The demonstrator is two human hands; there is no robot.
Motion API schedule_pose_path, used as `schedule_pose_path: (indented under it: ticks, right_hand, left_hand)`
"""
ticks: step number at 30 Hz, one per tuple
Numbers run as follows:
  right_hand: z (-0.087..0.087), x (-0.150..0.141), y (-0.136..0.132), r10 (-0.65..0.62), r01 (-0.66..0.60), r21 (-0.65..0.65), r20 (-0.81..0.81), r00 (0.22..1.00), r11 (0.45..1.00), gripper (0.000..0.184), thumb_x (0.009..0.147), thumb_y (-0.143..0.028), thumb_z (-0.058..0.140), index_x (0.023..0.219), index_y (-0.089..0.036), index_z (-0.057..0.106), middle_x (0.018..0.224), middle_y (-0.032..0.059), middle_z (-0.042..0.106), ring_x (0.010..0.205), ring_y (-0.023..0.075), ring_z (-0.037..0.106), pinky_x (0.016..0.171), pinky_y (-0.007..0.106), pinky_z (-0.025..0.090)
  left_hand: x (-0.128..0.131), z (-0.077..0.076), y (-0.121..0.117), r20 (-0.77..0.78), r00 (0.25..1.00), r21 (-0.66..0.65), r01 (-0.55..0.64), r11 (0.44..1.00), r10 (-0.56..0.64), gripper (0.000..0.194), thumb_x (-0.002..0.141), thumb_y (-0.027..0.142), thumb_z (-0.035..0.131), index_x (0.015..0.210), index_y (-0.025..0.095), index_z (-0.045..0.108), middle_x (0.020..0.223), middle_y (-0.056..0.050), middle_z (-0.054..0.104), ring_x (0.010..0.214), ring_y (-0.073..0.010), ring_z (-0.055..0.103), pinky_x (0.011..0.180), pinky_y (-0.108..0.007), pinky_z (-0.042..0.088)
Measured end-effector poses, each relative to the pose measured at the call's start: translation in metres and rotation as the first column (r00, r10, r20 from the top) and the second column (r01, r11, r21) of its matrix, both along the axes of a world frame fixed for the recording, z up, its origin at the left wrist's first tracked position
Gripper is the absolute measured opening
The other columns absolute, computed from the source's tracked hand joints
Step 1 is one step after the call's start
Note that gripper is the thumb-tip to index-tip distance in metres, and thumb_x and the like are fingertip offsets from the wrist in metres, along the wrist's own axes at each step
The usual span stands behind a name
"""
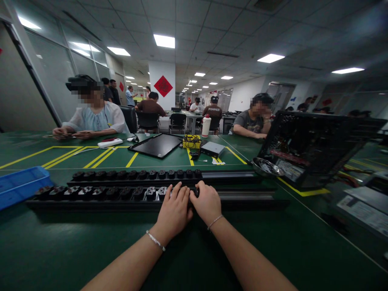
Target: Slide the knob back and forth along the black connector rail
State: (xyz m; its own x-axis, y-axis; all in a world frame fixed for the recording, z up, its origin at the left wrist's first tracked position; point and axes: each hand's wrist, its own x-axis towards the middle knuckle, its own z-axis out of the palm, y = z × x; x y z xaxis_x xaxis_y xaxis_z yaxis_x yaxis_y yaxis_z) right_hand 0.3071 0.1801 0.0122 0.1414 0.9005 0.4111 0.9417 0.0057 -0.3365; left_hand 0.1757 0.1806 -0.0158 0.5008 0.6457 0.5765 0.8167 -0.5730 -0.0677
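Two long black rails lie side by side across the table. The near rail (100, 204) carries a row of round black parts (113, 191), some with shiny metallic tops; the far rail (230, 174) holds a similar row on its left portion. My left hand (174, 208) rests over the near rail at the right end of its row, fingers stretched out flat. Close beside it, my right hand (207, 202) is closed, thumb and fingers around a small dark round part (197, 192) at the rail. The fingers partly hide that part.
A blue bin (26, 184) sits at the left. Right of the rails stand a metal bowl (266, 166) and an open computer case (306, 149). A black flat panel (156, 145), yellow box (191, 141) and grey drive (213, 149) lie beyond. Two people sit across the table.
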Motion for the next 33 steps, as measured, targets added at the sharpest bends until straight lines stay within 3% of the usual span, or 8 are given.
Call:
schedule_pose_path:
  ticks: [6,12,18,33]
  right_hand:
    - [-0.001,0.001,0.001,0.007,-0.007,-0.001,-0.001,1.0,1.0,0.013,0.079,-0.034,0.053,0.081,-0.021,0.054,0.079,0.0023,0.065,0.08,0.0173,0.058,0.079,0.03,0.033]
    - [-0.001,0.002,0.001,0.017,-0.017,-0.024,-0.007,1.0,1.0,0.012,0.083,-0.032,0.049,0.079,-0.021,0.053,0.079,0.0032,0.065,0.08,0.0172,0.058,0.079,0.029,0.031]
    - [-0.002,0.005,0.002,0.022,-0.023,-0.028,-0.023,0.999,0.999,0.008,0.083,-0.025,0.046,0.08,-0.021,0.053,0.077,0.0027,0.065,0.08,0.0167,0.058,0.078,0.028,0.031]
    - [-0.004,0.005,0.0,0.009,-0.009,0.022,0.011,1.0,1.0,0.012,0.081,-0.033,0.052,0.078,-0.021,0.052,0.079,0.0024,0.065,0.081,0.0173,0.059,0.079,0.029,0.033]
  left_hand:
    - [0.001,-0.001,-0.001,-0.036,0.999,0.062,0.005,0.998,-0.003,0.047,0.08,0.033,0.048,0.123,0.015,0.054,0.134,-0.009,0.052,0.135,-0.0283,0.029,0.112,-0.053,0.011]
    - [0.006,0.002,-0.004,-0.048,0.999,0.086,0.018,0.996,-0.014,0.048,0.083,0.025,0.042,0.128,0.011,0.048,0.132,-0.01,0.053,0.134,-0.0249,0.031,0.113,-0.044,0.018]
    - [0.01,-0.006,-0.005,-0.063,0.993,0.053,0.101,0.993,-0.097,0.049,0.084,0.018,0.037,0.132,0.009,0.041,0.136,-0.011,0.049,0.13,-0.0224,0.039,0.112,-0.042,0.022]
    - [0.013,-0.004,-0.013,-0.047,0.999,0.006,0.0,1.0,0.0,0.046,0.086,0.02,0.035,0.129,0.006,0.046,0.132,-0.016,0.053,0.125,-0.027,0.044,0.111,-0.051,0.019]
